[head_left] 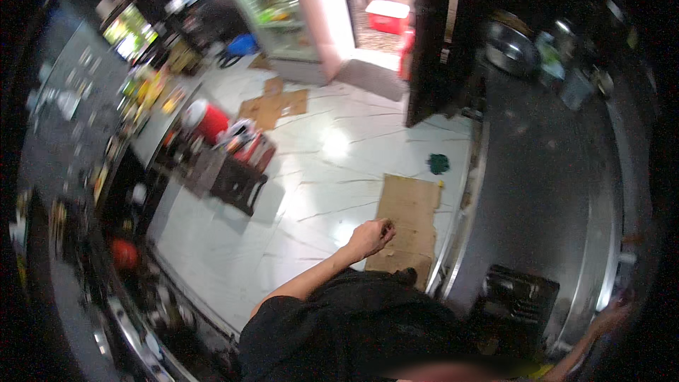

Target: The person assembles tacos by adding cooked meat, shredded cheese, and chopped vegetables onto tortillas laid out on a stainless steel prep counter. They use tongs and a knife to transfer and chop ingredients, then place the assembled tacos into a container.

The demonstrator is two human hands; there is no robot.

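My left hand [371, 239] hangs in front of my body, above a flat piece of brown cardboard [407, 216] on the floor. Its fingers are curled closed, and whatever they may hold is hidden. At the far right rim my right hand [614, 317] reaches over the dark metal counter [544, 191]. Just beyond its fingers stands a pale, bottle-like thing [625, 269], too blurred to name; whether the hand grips it does not show. A black slotted rack or burner grate [520, 293] lies on the counter, between my body and that hand.
A metal bowl [511, 48] stands at the counter's far end beside a grey container [576, 88]. On the floor lie a green cloth-like thing [438, 163] and more cardboard [272, 105]. A dark stool or bench [237, 184], a red cooler jug [206, 120] and a glass-door fridge [283, 14] are left.
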